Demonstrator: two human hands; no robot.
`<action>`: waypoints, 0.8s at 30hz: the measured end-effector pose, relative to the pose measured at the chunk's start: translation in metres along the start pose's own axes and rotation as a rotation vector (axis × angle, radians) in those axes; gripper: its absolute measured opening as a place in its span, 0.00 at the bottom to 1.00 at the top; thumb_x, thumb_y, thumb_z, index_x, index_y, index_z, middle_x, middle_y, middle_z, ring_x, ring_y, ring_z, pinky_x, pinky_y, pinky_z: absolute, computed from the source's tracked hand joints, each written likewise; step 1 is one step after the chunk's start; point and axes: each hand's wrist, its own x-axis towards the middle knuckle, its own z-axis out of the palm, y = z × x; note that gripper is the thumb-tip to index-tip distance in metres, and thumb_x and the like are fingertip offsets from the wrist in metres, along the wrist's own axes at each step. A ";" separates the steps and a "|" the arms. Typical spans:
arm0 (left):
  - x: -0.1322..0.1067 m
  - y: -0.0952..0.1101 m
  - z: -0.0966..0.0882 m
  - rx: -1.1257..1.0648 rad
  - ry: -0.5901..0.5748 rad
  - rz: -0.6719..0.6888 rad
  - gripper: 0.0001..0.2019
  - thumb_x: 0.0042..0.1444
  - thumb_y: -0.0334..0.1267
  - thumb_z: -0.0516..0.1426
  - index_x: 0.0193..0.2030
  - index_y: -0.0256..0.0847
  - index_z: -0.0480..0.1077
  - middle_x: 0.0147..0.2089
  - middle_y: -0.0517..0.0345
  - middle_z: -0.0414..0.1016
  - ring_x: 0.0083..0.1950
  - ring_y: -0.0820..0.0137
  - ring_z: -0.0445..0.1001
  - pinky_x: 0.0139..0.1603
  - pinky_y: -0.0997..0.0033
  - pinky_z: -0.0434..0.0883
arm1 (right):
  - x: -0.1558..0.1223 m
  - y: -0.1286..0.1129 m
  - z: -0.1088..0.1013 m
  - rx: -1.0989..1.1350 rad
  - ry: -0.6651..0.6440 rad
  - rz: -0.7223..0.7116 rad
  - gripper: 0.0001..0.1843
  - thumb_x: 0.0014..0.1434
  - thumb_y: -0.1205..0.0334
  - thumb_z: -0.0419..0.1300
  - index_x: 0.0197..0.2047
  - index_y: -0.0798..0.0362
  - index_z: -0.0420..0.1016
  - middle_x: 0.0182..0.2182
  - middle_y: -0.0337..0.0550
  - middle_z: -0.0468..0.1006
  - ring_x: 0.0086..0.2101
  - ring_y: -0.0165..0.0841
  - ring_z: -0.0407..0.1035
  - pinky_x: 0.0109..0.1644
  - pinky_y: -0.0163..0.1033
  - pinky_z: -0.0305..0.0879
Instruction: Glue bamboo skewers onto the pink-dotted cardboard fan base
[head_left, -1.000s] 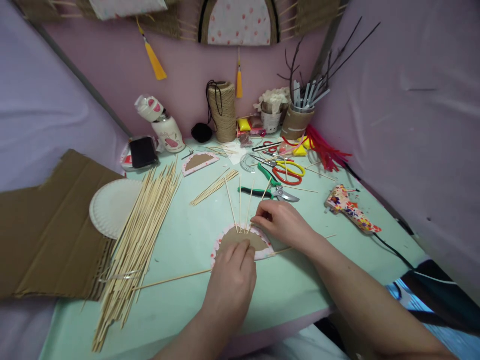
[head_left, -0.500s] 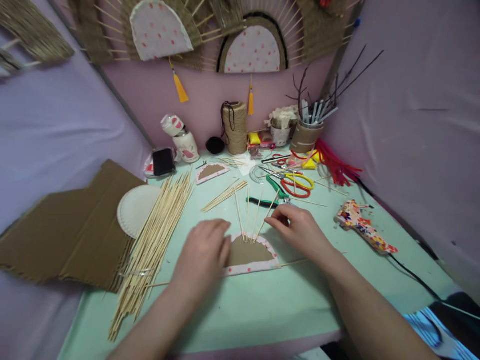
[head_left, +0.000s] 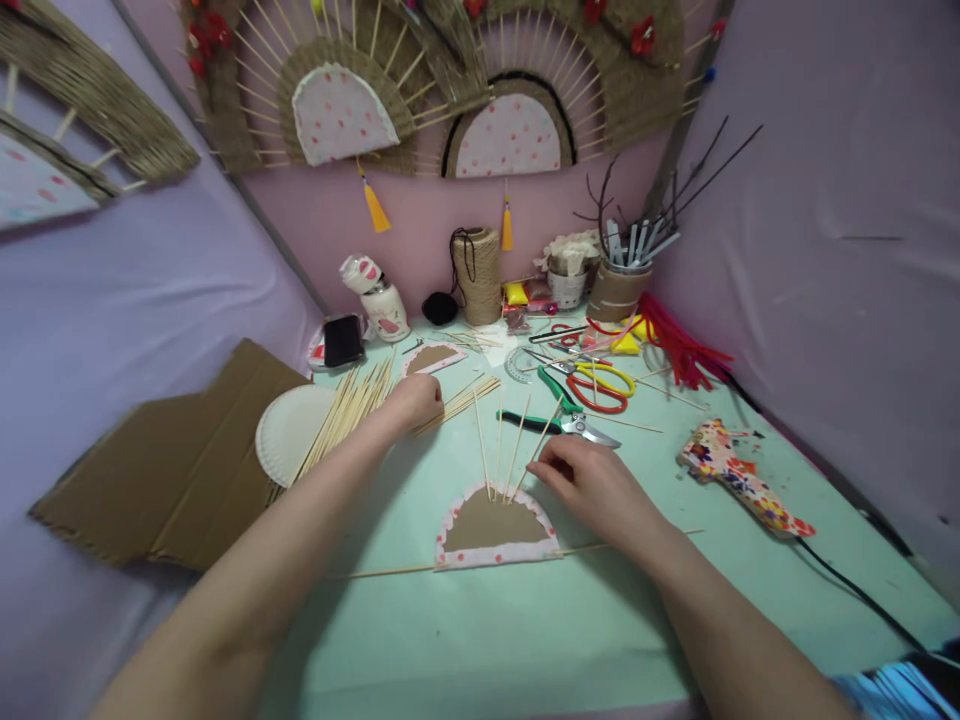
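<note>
Your half-disc lies flat on the table with four skewers fanned from its top, most of its rim bare; your right hand pinches the rightmost skewer; your left hand curls over the loose skewers, grip unclear.

The left arm stretches far forward from the lower left, forearm bare and nearly straight. The left hand is palm down with its fingers curled under, grip hidden. The right hand lies nearer, palm down, its fingers drawn together and pointing left.
</note>
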 end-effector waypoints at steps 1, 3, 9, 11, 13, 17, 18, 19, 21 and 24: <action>0.001 0.001 0.002 0.000 -0.007 -0.005 0.18 0.64 0.44 0.57 0.56 0.39 0.68 0.56 0.49 0.70 0.52 0.63 0.73 0.51 0.55 0.74 | 0.000 -0.001 -0.001 -0.001 -0.003 0.005 0.11 0.64 0.58 0.55 0.29 0.51 0.70 0.29 0.40 0.77 0.31 0.34 0.69 0.34 0.38 0.57; 0.002 0.003 0.004 -0.005 -0.008 -0.018 0.18 0.63 0.44 0.57 0.56 0.39 0.68 0.56 0.48 0.70 0.52 0.63 0.73 0.51 0.55 0.74 | 0.000 -0.002 -0.002 0.004 0.005 0.011 0.11 0.64 0.59 0.55 0.29 0.50 0.70 0.29 0.40 0.77 0.31 0.34 0.68 0.34 0.38 0.57; -0.010 0.007 -0.019 -0.058 0.142 -0.082 0.12 0.62 0.41 0.57 0.47 0.35 0.71 0.46 0.47 0.75 0.46 0.62 0.75 0.46 0.61 0.72 | 0.001 0.001 -0.008 0.038 0.077 0.024 0.12 0.64 0.58 0.56 0.28 0.50 0.68 0.28 0.39 0.76 0.30 0.33 0.68 0.34 0.37 0.57; -0.026 0.007 -0.036 -0.093 0.256 -0.104 0.09 0.61 0.36 0.54 0.44 0.35 0.70 0.39 0.46 0.76 0.42 0.60 0.75 0.40 0.65 0.68 | 0.002 0.003 -0.009 0.053 0.112 0.019 0.12 0.64 0.57 0.56 0.28 0.50 0.68 0.28 0.38 0.76 0.30 0.33 0.67 0.34 0.37 0.57; -0.048 0.010 -0.048 -0.138 0.365 -0.102 0.09 0.61 0.35 0.50 0.45 0.37 0.68 0.38 0.49 0.76 0.39 0.63 0.74 0.36 0.67 0.65 | 0.003 0.004 -0.010 0.066 0.158 0.014 0.13 0.63 0.56 0.56 0.28 0.50 0.68 0.27 0.38 0.75 0.29 0.32 0.67 0.34 0.36 0.57; -0.100 0.034 -0.042 -0.729 0.628 0.128 0.03 0.56 0.32 0.52 0.38 0.42 0.64 0.29 0.62 0.71 0.28 0.72 0.68 0.30 0.72 0.61 | 0.001 0.009 -0.018 0.098 0.279 0.014 0.12 0.62 0.55 0.57 0.29 0.51 0.70 0.26 0.38 0.75 0.27 0.31 0.66 0.33 0.36 0.58; -0.111 0.042 -0.033 -0.887 0.628 0.214 0.02 0.57 0.33 0.52 0.38 0.43 0.63 0.28 0.63 0.70 0.27 0.73 0.66 0.29 0.73 0.61 | -0.002 0.013 -0.023 0.097 0.318 0.025 0.12 0.62 0.54 0.57 0.30 0.51 0.71 0.26 0.39 0.75 0.27 0.32 0.67 0.33 0.36 0.59; -0.121 0.051 -0.023 -1.023 0.615 0.286 0.02 0.58 0.34 0.53 0.38 0.43 0.63 0.29 0.63 0.70 0.26 0.74 0.65 0.27 0.74 0.61 | -0.007 0.018 -0.029 0.087 0.359 0.046 0.12 0.62 0.53 0.57 0.31 0.51 0.72 0.27 0.40 0.76 0.27 0.32 0.67 0.34 0.37 0.60; -0.135 0.065 0.001 -1.241 0.575 0.350 0.02 0.61 0.36 0.53 0.40 0.43 0.63 0.30 0.63 0.69 0.24 0.76 0.62 0.25 0.75 0.60 | -0.021 0.033 -0.042 0.020 0.455 0.127 0.13 0.61 0.51 0.56 0.34 0.51 0.73 0.30 0.43 0.77 0.30 0.34 0.69 0.36 0.39 0.62; -0.140 0.078 0.032 -1.413 0.694 0.361 0.02 0.63 0.37 0.53 0.41 0.44 0.63 0.31 0.64 0.69 0.25 0.77 0.64 0.25 0.77 0.62 | -0.050 0.064 -0.062 -0.173 0.518 0.331 0.17 0.59 0.49 0.56 0.41 0.52 0.74 0.37 0.49 0.78 0.35 0.39 0.71 0.40 0.43 0.64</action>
